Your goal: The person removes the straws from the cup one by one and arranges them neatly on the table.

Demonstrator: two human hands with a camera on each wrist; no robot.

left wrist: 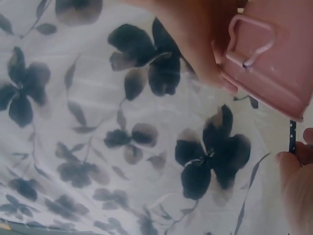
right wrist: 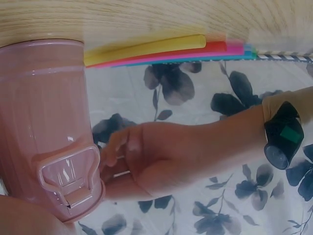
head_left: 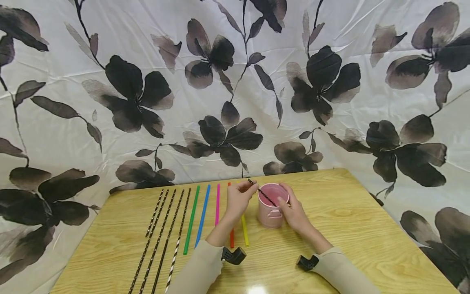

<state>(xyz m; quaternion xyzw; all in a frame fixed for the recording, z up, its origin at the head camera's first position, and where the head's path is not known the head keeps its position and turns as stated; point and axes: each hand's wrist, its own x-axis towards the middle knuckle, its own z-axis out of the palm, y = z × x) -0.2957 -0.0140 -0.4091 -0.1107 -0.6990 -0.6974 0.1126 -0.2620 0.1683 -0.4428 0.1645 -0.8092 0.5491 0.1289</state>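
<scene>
My left hand (head_left: pixel 240 200) pinches a black straw with light dots (head_left: pixel 267 197) between thumb and fingers. The straw slants down to the right, its lower part inside a pink metal pail (head_left: pixel 269 216) that stands upright on the table. My right hand (head_left: pixel 293 212) grips the pail's right side, thumb at the rim. In the left wrist view the dotted straw (left wrist: pixel 292 137) shows between the pail's rim and the left fingertips. The right wrist view shows the pail's wire handle (right wrist: pixel 68 171) folded against its side; the left hand (right wrist: pixel 146 161) is just beyond the rim.
Left of the pail, straws lie in a row on the wooden table (head_left: pixel 330 232): yellow (head_left: pixel 244 230), red (head_left: pixel 232 239), pink (head_left: pixel 218 204), blue (head_left: pixel 203 216), green (head_left: pixel 191 220), then several black patterned straws (head_left: pixel 158 245). A floral cloth (head_left: pixel 257 102) hangs behind.
</scene>
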